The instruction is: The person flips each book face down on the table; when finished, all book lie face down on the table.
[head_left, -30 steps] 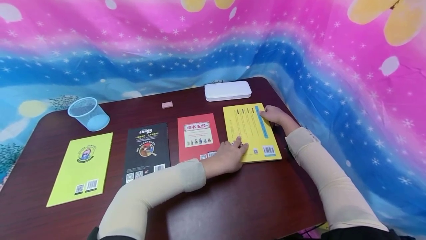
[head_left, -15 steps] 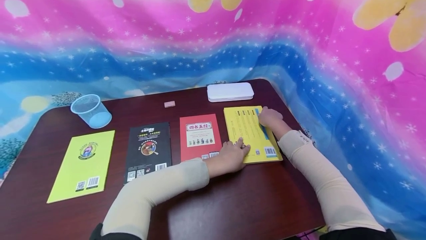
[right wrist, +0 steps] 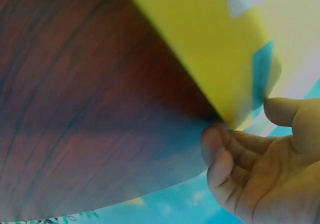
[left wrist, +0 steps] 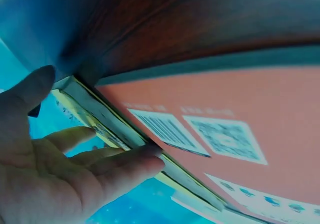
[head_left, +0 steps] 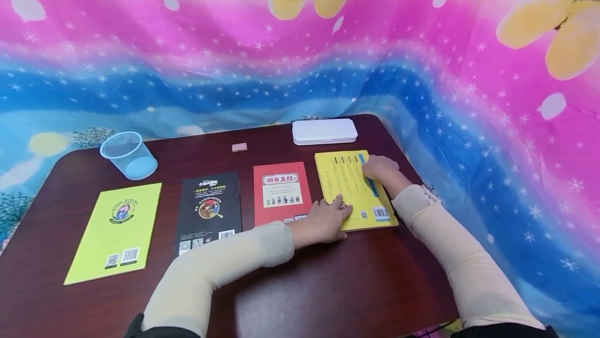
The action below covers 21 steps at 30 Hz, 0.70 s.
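Observation:
In the head view, the yellow book lies back cover up on the right side of the table. My left hand rests at its near left corner, fingertips on the cover and thumb by the near edge. The left wrist view has those fingers fairly straight along the book's side. My right hand grips the book's far right edge. In the right wrist view the thumb is on the cover's blue strip and the other fingers curl at the edge. Just left lies a red book, partly behind my left hand.
A black book and a lime-green book lie farther left. Behind them stands a blue mesh pen holder. A pink eraser and a white case lie toward the back of the dark table. Patterned cloth hangs behind.
My right hand has come farther over the yellow book's right edge, covering part of the blue strip. The book has shifted slightly left toward the red one. The left hand stays at its corner.

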{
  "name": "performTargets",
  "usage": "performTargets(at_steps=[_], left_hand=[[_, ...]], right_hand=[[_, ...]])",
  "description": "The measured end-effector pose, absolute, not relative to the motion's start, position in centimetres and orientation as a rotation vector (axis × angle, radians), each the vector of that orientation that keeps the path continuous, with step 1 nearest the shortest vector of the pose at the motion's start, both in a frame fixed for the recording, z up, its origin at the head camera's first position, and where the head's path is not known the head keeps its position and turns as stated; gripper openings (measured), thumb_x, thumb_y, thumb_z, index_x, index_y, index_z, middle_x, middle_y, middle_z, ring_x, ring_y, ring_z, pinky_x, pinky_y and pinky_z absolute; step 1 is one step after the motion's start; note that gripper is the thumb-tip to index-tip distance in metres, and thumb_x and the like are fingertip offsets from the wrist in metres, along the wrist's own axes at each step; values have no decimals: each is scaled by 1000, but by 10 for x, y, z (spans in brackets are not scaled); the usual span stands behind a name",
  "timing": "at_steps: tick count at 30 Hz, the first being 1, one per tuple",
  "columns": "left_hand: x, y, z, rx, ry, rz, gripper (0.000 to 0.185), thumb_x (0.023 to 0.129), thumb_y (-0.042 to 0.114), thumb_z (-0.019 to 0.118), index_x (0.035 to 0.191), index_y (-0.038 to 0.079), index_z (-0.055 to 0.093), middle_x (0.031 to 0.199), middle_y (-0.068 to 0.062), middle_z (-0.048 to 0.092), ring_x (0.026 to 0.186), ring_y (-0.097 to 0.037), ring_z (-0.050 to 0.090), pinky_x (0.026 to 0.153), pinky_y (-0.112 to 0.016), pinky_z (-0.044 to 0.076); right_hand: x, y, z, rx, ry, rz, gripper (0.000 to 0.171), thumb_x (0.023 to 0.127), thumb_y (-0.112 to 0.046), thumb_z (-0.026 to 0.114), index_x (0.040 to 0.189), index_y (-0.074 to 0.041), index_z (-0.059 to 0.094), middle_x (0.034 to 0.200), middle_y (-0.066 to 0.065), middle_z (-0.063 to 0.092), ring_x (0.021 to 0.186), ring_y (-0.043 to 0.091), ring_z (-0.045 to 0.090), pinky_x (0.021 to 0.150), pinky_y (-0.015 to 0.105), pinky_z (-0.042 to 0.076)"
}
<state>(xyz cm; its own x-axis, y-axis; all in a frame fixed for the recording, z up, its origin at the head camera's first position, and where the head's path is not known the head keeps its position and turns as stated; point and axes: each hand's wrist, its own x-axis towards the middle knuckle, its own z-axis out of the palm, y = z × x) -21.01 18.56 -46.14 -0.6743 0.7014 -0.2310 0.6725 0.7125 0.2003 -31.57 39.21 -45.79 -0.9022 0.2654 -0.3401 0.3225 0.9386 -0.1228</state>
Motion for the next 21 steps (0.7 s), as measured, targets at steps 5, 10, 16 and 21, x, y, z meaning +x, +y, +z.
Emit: performTargets(at_steps=[5, 10, 16, 21], left_hand=[[-221, 171, -458, 1067, 2620, 275, 74, 87, 47, 62, 149, 24, 28, 157, -13, 12, 115, -33, 54, 84, -39, 50], [-235, 155, -441, 1050, 2653, 364, 75, 90, 48, 56, 151, 20, 23, 157, -15, 8, 94, -25, 64, 58, -28, 51], [-256, 134, -408, 1031, 2729, 402, 83, 87, 54, 56, 152, 23, 15, 158, -9, 3, 108, -24, 60, 58, -29, 50], [-268, 117, -390, 1085, 2775, 319, 89, 83, 59, 58, 152, 27, 12, 159, -6, 5, 122, -28, 51, 82, -43, 50]], right_hand=[[-312, 369, -444, 252, 2881, -181, 54, 98, -37, 39, 137, -1, 39, 123, 22, 49, 96, 35, 53, 76, 49, 44], [-297, 341, -415, -103, 3024, -116, 56, 97, -41, 43, 141, -6, 41, 141, 21, 40, 122, 40, 44, 91, 57, 41], [-290, 331, -376, -402, 3189, -161, 51, 100, -42, 38, 136, -8, 49, 141, 18, 42, 127, 37, 41, 100, 56, 34], [-287, 336, -354, -544, 3218, -205, 53, 101, -46, 30, 137, -11, 49, 145, 14, 40, 133, 34, 35, 106, 54, 26]])
